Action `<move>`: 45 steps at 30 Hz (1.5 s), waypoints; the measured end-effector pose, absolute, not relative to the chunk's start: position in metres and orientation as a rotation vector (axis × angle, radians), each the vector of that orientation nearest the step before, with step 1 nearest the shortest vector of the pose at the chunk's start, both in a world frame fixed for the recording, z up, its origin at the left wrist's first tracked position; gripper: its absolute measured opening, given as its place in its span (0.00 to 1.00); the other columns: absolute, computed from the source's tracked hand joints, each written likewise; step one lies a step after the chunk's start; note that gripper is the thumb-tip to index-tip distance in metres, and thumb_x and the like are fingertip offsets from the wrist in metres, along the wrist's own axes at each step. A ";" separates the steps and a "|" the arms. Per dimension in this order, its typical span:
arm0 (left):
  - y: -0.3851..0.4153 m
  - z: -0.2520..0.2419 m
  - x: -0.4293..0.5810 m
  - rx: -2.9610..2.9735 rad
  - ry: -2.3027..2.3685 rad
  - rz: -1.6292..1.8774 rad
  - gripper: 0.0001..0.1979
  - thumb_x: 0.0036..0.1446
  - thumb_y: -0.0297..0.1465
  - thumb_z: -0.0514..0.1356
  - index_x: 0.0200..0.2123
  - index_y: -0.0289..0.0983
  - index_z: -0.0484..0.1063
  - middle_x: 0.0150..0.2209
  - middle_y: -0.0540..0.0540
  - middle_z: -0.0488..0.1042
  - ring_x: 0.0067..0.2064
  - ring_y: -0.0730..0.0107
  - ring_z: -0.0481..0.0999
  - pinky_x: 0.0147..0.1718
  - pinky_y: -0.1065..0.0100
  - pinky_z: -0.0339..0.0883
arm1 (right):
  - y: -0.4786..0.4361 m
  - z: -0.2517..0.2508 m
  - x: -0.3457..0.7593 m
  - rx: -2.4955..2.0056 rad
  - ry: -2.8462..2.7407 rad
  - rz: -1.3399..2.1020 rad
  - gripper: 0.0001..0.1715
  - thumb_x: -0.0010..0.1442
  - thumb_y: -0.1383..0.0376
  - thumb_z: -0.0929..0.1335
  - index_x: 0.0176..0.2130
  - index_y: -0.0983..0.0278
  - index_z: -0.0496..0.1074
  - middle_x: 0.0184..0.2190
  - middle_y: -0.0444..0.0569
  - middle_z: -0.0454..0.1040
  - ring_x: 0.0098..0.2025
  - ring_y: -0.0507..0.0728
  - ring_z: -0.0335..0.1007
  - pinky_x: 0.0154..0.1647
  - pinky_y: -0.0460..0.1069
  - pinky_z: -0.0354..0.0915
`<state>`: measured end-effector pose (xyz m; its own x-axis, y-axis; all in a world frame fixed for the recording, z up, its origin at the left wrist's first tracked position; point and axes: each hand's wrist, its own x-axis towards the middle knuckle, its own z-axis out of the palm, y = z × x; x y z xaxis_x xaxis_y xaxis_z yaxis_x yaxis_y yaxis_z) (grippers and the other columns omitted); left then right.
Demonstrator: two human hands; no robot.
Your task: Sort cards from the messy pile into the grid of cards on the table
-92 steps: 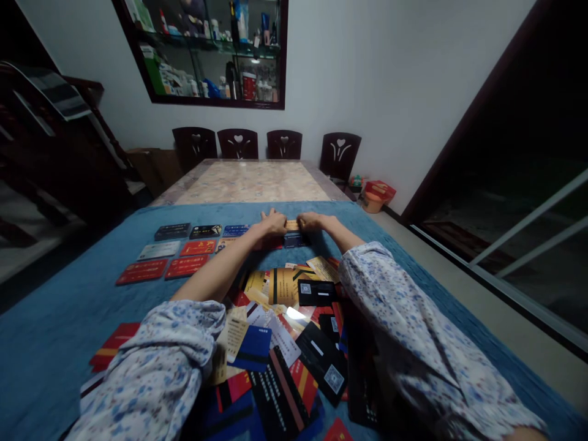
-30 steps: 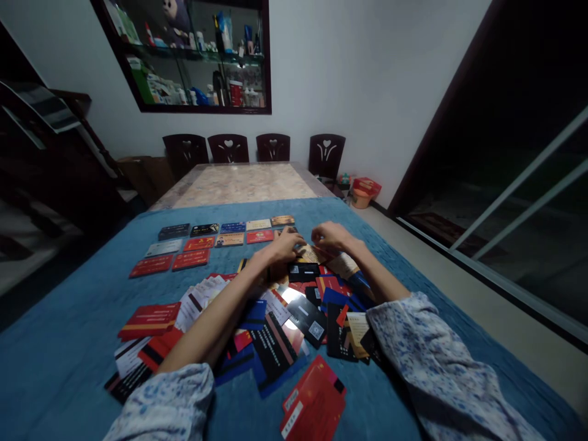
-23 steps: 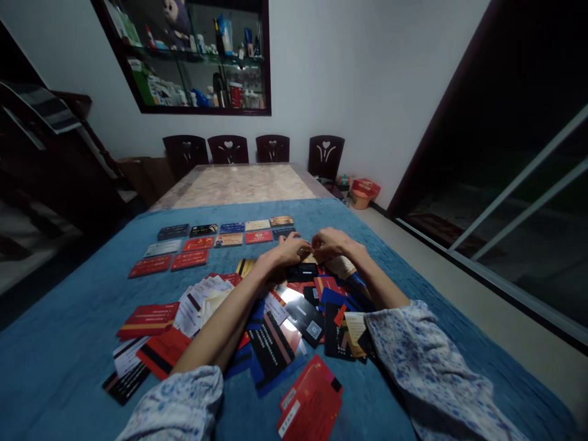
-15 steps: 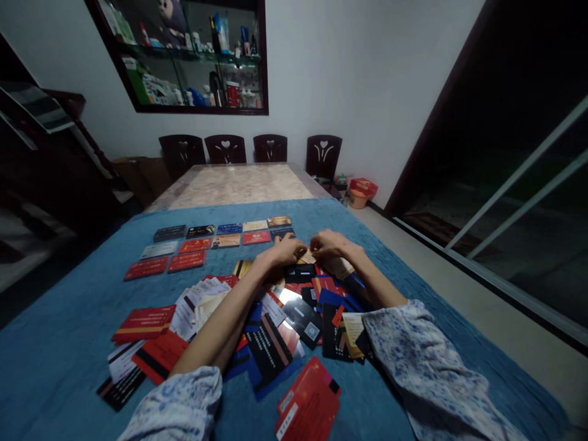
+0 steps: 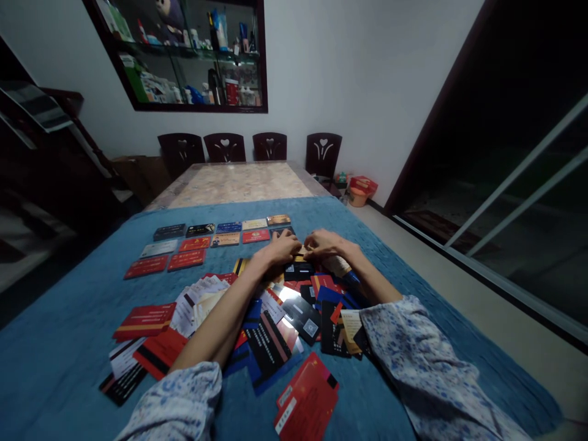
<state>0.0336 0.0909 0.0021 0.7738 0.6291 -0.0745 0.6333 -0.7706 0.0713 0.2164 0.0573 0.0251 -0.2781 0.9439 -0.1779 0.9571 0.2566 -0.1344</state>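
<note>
Both my hands meet at the far edge of a loose heap of cards (image 5: pixel 275 331) on the blue cloth (image 5: pixel 68 318). My left hand (image 5: pixel 281 247) and my right hand (image 5: pixel 324 243) are curled, fingertips pinching a small gold card (image 5: pixel 301 252) between them, just above a black card (image 5: pixel 298 271). Beyond the hands, neat rows of cards (image 5: pixel 202 242) lie side by side: dark, blue, gold and red ones. The last card of the middle row (image 5: pixel 281 232) is partly hidden by my left hand.
A red card pile (image 5: pixel 307 401) lies near the front edge, and another red stack (image 5: pixel 144 320) sits at the left. Past the cloth the bare marble tabletop (image 5: pixel 239 182) runs to several dark chairs (image 5: pixel 269 146). A glass cabinet (image 5: pixel 184 55) hangs on the wall; a sliding door is right.
My hands came back from the far rows to the heap's far edge and closed together on a gold card. The camera also pulled back a little.
</note>
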 end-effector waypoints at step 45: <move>0.080 0.008 0.030 2.629 1.586 0.270 0.22 0.61 0.24 0.52 0.59 0.33 0.57 0.45 0.31 0.79 0.52 0.47 0.77 0.50 0.54 0.64 | 0.046 0.020 0.188 2.131 2.338 0.062 0.26 0.61 0.64 0.67 0.58 0.58 0.61 0.46 0.58 0.79 0.47 0.63 0.76 0.40 0.50 0.61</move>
<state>0.0297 0.0800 0.0084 0.4555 0.8823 0.1188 0.8718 -0.4691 0.1412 0.1882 0.0464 0.0197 -0.0924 0.9948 0.0428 0.9957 0.0919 0.0140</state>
